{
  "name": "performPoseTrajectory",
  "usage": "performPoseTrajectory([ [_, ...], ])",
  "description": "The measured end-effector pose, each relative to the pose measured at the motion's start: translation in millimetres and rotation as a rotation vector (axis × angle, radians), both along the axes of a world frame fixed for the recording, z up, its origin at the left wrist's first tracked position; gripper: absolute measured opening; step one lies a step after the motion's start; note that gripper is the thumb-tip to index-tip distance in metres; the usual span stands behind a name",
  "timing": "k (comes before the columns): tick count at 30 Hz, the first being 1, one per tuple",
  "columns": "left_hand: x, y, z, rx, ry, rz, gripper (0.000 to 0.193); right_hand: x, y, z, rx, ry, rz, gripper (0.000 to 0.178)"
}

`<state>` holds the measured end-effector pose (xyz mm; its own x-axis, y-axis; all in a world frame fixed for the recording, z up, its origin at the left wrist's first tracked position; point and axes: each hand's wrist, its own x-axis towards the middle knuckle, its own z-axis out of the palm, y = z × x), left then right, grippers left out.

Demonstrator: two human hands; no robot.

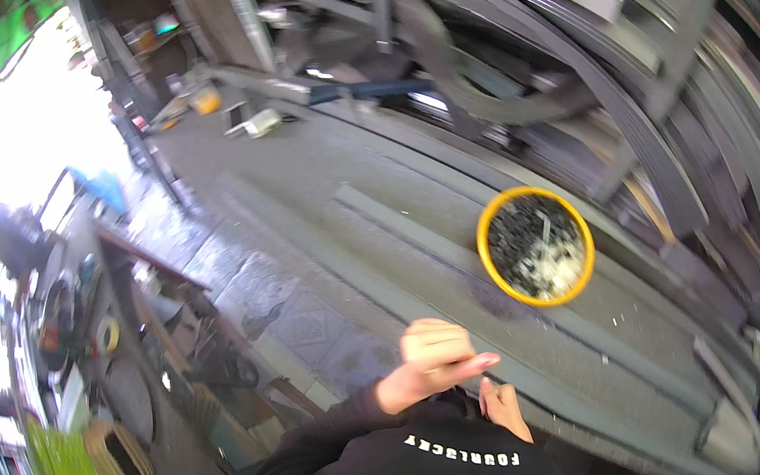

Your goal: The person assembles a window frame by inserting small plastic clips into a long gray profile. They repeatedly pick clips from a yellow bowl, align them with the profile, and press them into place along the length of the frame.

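Note:
My left hand (436, 358) is raised in front of my chest, its fingers curled in and the thumb stretched out to the right. Just below and to the right is my right hand (502, 407), partly hidden, with its visible fingers drawn together. A small dark bit shows between the two hands, too blurred to name. Beyond them, to the right, stands a yellow-rimmed bucket (529, 191) holding black scraps and pale pieces. Neither hand touches it. Long grey strips (417, 227) run along the floor in front of me.
A rack of long metal profiles (610, 79) fills the right side. To the left is a cluttered workbench (127, 370), with a green object (67, 463) near its close end. A person (6, 239) is at the far left by the bright opening. Small items (262, 123) lie farther back.

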<state>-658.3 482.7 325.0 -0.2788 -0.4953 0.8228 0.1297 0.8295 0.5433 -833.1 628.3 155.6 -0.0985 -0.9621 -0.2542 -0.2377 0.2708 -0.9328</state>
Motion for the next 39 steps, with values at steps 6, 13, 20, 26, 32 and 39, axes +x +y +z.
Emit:
performPoseTrajectory([
  [6, 7.3, 31.2, -103.0, 0.262, -0.609, 0.043, 0.042, -11.8, -79.8, 65.5, -0.508, -0.436, -0.111, 0.072],
  [13, 21.3, 63.8, -140.0, 0.693, -1.038, -0.253, 0.051, -10.1, -127.3, 81.4, -0.288, -0.403, 0.029, 0.05],
  [20, 33.5, 62.6, -228.7, 1.127, -1.078, -0.776, 0.055, 19.8, -56.5, 30.0, 0.297, -0.463, 0.538, 0.036],
  [26, 35.1, 58.0, -236.7, 1.396, -1.106, -0.989, 0.07, -21.9, -75.1, 43.5, 0.137, -0.287, 0.594, 0.029],
  [32, -1.9, 18.2, -193.6, 0.889, -1.287, -1.221, 0.061, -66.6, -112.0, 85.7, -0.268, -0.01, -0.045, 0.017],
  [39, 1.8, -7.4, -184.1, 0.964, -1.271, -1.463, 0.061, -66.5, -159.0, 82.2, -0.651, 0.719, -0.402, 0.016],
])
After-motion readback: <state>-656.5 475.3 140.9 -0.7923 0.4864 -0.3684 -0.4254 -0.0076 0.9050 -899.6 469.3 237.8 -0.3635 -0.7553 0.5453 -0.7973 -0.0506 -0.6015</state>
